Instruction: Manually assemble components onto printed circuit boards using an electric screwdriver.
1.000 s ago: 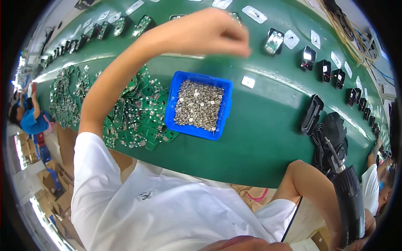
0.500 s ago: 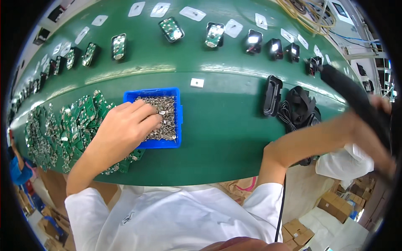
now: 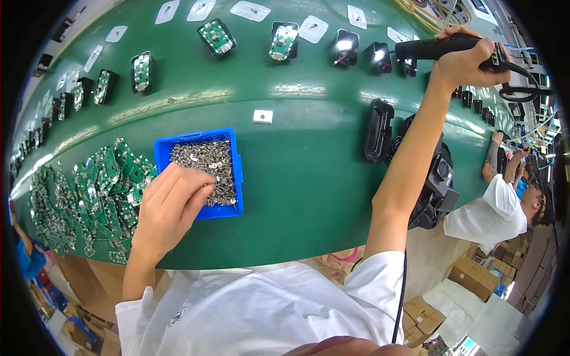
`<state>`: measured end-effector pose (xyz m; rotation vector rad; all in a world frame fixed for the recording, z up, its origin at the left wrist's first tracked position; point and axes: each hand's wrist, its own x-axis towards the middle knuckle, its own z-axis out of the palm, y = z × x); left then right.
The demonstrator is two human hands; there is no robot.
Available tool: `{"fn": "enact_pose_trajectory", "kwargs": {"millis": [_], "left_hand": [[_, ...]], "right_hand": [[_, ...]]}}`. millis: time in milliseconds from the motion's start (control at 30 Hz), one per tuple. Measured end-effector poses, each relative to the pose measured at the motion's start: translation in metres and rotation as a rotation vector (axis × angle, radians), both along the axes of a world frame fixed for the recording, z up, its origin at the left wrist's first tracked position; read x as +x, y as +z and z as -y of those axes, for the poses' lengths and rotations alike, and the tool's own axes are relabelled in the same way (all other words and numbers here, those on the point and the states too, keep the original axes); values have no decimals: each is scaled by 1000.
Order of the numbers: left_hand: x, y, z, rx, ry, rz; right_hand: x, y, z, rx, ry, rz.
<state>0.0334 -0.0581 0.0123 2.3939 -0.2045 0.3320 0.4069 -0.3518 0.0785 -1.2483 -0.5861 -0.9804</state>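
At the near right part of a blue bin (image 3: 237, 178) full of small metal screws (image 3: 199, 157), my left hand (image 3: 169, 199) has its thumb and fingers pinched together. Whatever lies between the fingertips is too small to make out. My right hand (image 3: 472, 62), raised at the far right, grips a black electric screwdriver (image 3: 436, 48) with a cord at its back end. The tool points left, its front end close to the black cases with circuit boards. One such case (image 3: 380, 57) shows a bright reflection, and another (image 3: 409, 66) sits just below the tool.
Loose green circuit boards (image 3: 107, 196) are heaped left of the bin. Cases holding boards (image 3: 217, 38) and clear plastic covers (image 3: 249, 10) line the far side. A small white block (image 3: 262, 116), a black tray (image 3: 378, 130) and black strapped gear (image 3: 436, 184) lie nearer. Another person (image 3: 493, 207) works at right.
My right hand has swung up and inward with the screwdriver, over the far row. My left hand has drawn back slightly toward me within the bin, its fingers pinched. The whole view has shifted.
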Motion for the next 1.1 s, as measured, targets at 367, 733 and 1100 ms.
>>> {"fn": "enact_pose_trajectory", "kwargs": {"millis": [367, 733, 1100], "left_hand": [[4, -14, 3, -91, 15, 67], [8, -14, 1, -127, 27, 30], [-7, 13, 6, -290, -14, 113]], "right_hand": [[5, -8, -1, -10, 20, -51], [18, -25, 8, -61, 181, -15], [9, -1, 12, 138, 74, -276]]}}
